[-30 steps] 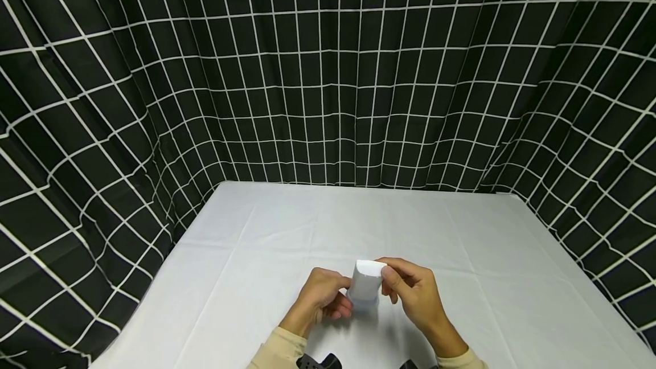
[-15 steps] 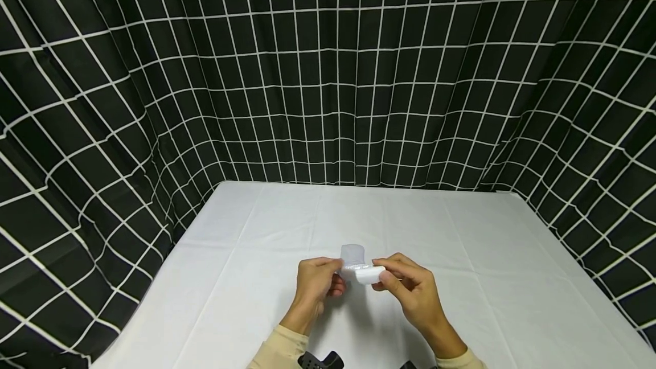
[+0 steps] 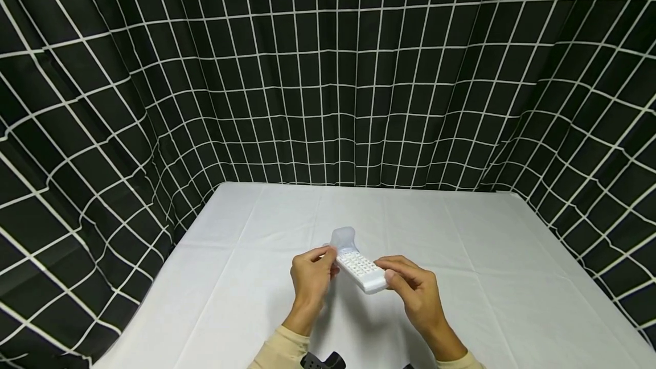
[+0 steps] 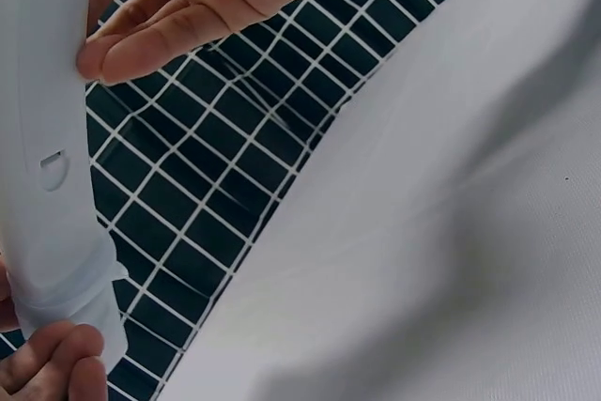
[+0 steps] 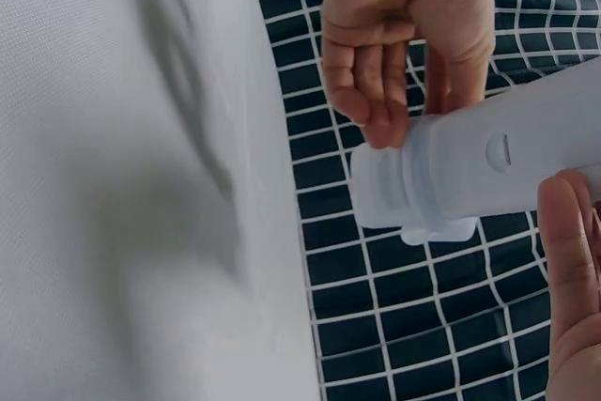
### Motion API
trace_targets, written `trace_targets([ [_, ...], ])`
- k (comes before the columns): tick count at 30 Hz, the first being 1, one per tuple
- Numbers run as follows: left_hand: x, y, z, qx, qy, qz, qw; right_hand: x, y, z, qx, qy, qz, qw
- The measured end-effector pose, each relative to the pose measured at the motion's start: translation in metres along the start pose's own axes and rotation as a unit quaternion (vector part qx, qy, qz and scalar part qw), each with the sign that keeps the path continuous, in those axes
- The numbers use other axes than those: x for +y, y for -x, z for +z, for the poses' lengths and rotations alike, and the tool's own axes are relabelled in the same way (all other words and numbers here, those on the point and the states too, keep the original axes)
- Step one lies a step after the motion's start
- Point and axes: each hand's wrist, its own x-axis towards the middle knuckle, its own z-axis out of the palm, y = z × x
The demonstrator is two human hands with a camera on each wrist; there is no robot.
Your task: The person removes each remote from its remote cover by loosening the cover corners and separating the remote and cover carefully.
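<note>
A white remote [image 3: 360,267], buttons up, is held above the counter [image 3: 410,215], a translucent sleeve [image 3: 343,238] around its far end. The left hand's [image 3: 311,278] fingers pinch that sleeved end; the right hand's [image 3: 419,296] grip the near end. Beyond hangs a dark gridded curtain [image 3: 302,84].

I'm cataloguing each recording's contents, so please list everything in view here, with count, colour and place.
remote: 1, white, raised above the table between the hands
translucent cover: 1, pale, around the remote's far end and extending past it
tablecloth: 1, white, below the hands
curtain: count unclear, black with white grid lines, behind and on both sides
sleeves: 2, beige, on the forearms
left hand: 1, bare, pinching the cover
right hand: 1, bare, holding the remote's near end
</note>
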Motion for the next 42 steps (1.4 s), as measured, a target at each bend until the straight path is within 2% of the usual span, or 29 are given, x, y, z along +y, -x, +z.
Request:
trace_targets([
  [6, 0.002, 0.001, 0.003, 0.039, -0.042, 0.078, 0.9953, -0.002, 0.003, 0.005, 0.043, 0.006, 0.084, 0.9955],
  [9, 0.003, 0.003, 0.004, 0.031, -0.045, 0.103, 0.9932, -0.002, 0.003, 0.008, 0.069, 0.009, 0.138, 0.9880],
  [11, 0.003, 0.005, 0.004, 0.014, -0.035, 0.120, 0.9921, -0.002, 0.002, 0.009, 0.082, 0.009, 0.173, 0.9815],
  [15, 0.017, 0.014, 0.005, -0.015, -0.025, 0.145, 0.9890, -0.004, -0.002, 0.011, 0.118, 0.000, 0.254, 0.9601],
  [18, 0.019, 0.017, 0.008, -0.033, -0.012, 0.156, 0.9871, -0.006, -0.006, 0.013, 0.146, -0.018, 0.315, 0.9378],
  [19, 0.018, 0.018, 0.009, -0.038, -0.004, 0.165, 0.9856, -0.006, -0.007, 0.013, 0.150, -0.026, 0.332, 0.9309],
  [22, 0.005, 0.013, 0.012, -0.058, 0.027, 0.179, 0.9817, -0.006, -0.009, 0.013, 0.154, -0.052, 0.372, 0.9137],
  [25, 0.001, 0.013, 0.014, -0.075, 0.052, 0.190, 0.9775, -0.005, -0.011, 0.011, 0.140, -0.069, 0.400, 0.9031],
  [31, 0.000, 0.017, 0.017, -0.109, 0.074, 0.189, 0.9730, -0.003, -0.011, 0.009, 0.102, -0.108, 0.415, 0.8975],
  [37, 0.002, 0.018, 0.015, -0.138, 0.056, 0.154, 0.9769, -0.002, -0.011, 0.010, 0.105, -0.121, 0.405, 0.9003],
  [42, 0.007, 0.016, 0.015, -0.154, 0.070, 0.119, 0.9783, -0.002, -0.011, 0.010, 0.103, -0.115, 0.396, 0.9050],
])
